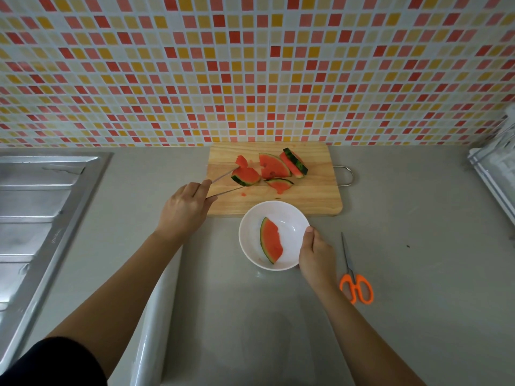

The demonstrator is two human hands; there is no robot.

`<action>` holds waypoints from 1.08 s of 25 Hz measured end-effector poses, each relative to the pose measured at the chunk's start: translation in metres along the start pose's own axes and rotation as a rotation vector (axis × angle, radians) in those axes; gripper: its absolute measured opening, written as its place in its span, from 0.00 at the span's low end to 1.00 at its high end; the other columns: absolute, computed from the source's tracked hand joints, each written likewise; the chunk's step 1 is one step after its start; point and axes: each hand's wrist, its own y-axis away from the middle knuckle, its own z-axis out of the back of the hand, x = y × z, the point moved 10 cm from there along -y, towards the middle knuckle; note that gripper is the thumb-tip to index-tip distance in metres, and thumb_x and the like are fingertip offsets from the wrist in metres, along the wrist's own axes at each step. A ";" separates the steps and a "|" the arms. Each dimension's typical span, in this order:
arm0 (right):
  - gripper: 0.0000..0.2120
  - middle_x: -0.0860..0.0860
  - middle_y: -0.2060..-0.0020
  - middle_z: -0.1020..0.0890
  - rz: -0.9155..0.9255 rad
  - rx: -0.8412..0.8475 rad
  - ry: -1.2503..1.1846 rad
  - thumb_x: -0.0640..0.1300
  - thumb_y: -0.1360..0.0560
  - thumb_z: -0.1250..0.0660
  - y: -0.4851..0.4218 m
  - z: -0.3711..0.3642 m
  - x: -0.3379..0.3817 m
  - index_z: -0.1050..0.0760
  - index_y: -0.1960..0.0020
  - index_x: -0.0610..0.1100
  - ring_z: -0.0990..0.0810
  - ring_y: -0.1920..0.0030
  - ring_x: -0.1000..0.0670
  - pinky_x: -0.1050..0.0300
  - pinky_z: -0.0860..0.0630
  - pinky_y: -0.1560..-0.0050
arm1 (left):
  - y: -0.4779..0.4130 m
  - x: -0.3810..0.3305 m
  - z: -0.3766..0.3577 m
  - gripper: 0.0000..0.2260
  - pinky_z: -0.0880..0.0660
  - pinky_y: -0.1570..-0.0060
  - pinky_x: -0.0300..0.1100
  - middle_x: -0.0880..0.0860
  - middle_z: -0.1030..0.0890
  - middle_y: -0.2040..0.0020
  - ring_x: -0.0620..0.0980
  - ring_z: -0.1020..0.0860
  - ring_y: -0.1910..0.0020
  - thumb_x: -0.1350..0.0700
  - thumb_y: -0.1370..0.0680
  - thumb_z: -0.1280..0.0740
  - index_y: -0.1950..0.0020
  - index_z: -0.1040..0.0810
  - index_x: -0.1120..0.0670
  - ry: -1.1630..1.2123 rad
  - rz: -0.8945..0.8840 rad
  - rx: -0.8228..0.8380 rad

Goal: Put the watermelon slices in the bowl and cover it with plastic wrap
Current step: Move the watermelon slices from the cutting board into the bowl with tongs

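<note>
1. The left hand [184, 210] is clenched on one pair of metal tongs [223, 183]. Their tips straddle a watermelon slice [246, 176] beyond the bowl, probably to keep fingers off the juice.
2. The right hand [316, 256] grips the bowl [250, 227] by its right rim, seemingly to steady it.
3. One lone slice [271, 243] lies inside the bowl. Four slices, including the straddled one, sit on the cutting board [306, 201] beyond it.
4. One pair of scissors [356, 285] lies on the desk right of the bowl. One plastic wrap roll [156, 316] waits to its nearer left, handy for covering.

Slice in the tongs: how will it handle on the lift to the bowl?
Probably slippery: the slice looks wet, and a red bit lies on the board nearby. Likely soft: its top edge is ragged, so the tongs may crush it. The rind looks firmer.
</note>
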 end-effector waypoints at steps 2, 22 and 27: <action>0.17 0.52 0.73 0.27 0.000 0.005 -0.005 0.49 0.19 0.50 0.000 0.000 0.000 0.33 0.64 0.47 0.28 0.70 0.54 0.58 0.39 0.73 | 0.000 0.001 0.001 0.14 0.22 0.71 0.53 0.65 0.20 0.63 0.64 0.21 0.69 0.61 0.27 0.29 0.46 0.21 0.70 0.032 0.016 -0.006; 0.18 0.51 0.72 0.26 0.020 0.003 -0.003 0.49 0.19 0.51 0.000 -0.001 -0.001 0.31 0.62 0.45 0.27 0.69 0.53 0.58 0.36 0.72 | 0.011 -0.011 0.035 0.14 0.21 0.69 0.49 0.63 0.19 0.62 0.61 0.20 0.68 0.58 0.26 0.32 0.46 0.20 0.68 0.065 0.005 -0.112; 0.18 0.53 0.71 0.25 -0.001 0.008 -0.030 0.50 0.19 0.51 0.000 -0.002 -0.002 0.32 0.64 0.47 0.26 0.68 0.54 0.59 0.37 0.71 | 0.040 -0.032 0.052 0.16 0.25 0.65 0.41 0.58 0.19 0.62 0.51 0.22 0.66 0.53 0.24 0.34 0.46 0.19 0.65 0.247 -0.019 -0.148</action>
